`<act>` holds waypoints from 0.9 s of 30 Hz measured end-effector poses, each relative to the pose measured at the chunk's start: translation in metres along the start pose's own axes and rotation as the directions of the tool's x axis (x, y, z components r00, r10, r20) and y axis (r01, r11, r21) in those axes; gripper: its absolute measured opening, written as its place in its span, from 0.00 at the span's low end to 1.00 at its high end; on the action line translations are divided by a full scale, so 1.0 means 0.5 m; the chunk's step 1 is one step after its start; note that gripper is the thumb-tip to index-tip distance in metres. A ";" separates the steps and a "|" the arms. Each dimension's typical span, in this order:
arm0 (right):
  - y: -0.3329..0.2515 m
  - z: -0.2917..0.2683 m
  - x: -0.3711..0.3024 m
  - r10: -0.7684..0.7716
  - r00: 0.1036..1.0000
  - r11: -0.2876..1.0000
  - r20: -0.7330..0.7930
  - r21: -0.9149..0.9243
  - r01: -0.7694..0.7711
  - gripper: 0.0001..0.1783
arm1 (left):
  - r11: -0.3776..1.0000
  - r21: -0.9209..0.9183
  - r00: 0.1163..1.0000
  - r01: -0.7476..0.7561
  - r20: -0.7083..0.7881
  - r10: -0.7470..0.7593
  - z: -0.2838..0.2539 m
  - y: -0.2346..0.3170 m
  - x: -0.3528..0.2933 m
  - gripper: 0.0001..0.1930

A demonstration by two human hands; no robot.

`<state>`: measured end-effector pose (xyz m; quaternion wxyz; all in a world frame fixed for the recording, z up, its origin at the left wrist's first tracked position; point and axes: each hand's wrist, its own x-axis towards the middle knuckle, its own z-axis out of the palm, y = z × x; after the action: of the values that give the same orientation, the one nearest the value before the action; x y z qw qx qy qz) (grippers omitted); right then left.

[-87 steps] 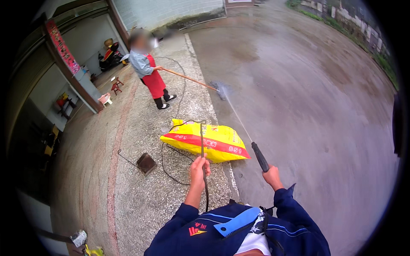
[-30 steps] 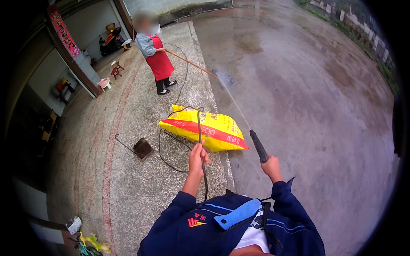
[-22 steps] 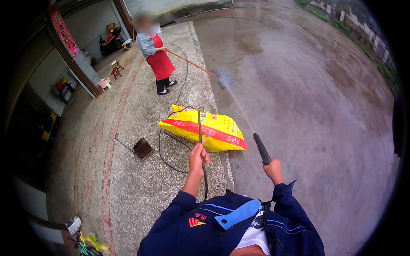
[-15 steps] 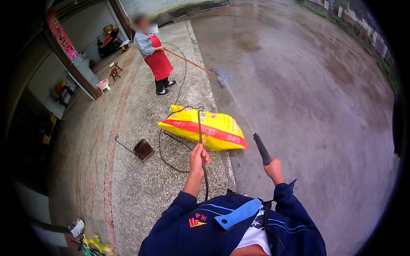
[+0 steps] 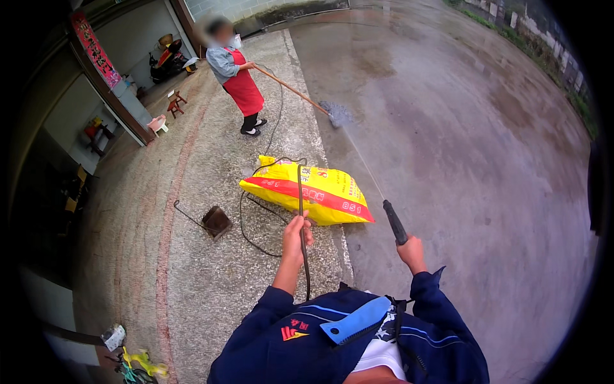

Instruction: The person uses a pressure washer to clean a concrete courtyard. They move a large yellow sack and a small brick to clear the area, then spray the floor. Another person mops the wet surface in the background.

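Note:
My right hand [image 5: 412,254] is closed round the rear of a black spray gun [image 5: 394,222], which points ahead and a little left. From its nozzle a thin water jet [image 5: 364,161] runs out to a mop head [image 5: 336,115] on the wet concrete and splashes there. The mop's wooden handle [image 5: 291,88] is held by another person [image 5: 240,83] in a red apron. In my left hand [image 5: 296,240] is a black hose [image 5: 302,198], fingers wrapped round it. Just beyond that hand lies a full yellow sack [image 5: 326,182] with a red band, the hose looping over and behind it.
Left of the sack, a long-handled dustpan [image 5: 216,222] lies on the pebbled paving [image 5: 198,275]. Farther off are a small red stool [image 5: 174,104], a pink-and-white low seat [image 5: 157,125] and a motorbike [image 5: 169,63]. A yellow-green child's bike [image 5: 144,363] is at the lower left.
The whole view has shifted slightly, and things sit a little to the right. Both hands keep their grip, and the jet still strikes the mop head.

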<state>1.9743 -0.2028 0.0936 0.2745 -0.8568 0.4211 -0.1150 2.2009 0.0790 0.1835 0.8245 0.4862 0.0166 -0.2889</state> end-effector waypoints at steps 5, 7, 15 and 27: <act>0.004 0.000 -0.006 0.068 0.997 0.992 -0.037 0.106 -0.064 0.12 | 1.000 -0.004 0.999 0.025 0.025 -0.025 -0.004 -0.012 0.006 0.15; 0.002 -0.006 -0.001 0.098 0.994 0.985 -0.053 0.146 -0.089 0.12 | 0.999 -0.034 0.999 0.032 0.029 -0.031 0.000 -0.013 0.007 0.15; 0.015 -0.006 -0.016 0.089 0.995 0.993 -0.043 0.076 -0.085 0.14 | 0.996 -0.076 0.999 0.049 0.000 -0.049 0.015 -0.019 0.011 0.13; 0.006 -0.019 -0.037 0.051 0.998 0.998 -0.048 0.036 -0.049 0.13 | 0.997 -0.067 0.999 0.037 -0.030 -0.039 0.017 -0.022 0.006 0.13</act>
<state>1.9569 -0.1934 0.1006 0.2816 -0.8381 0.4468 -0.1362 2.1959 0.0668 0.1782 0.8344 0.4624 0.0484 -0.2960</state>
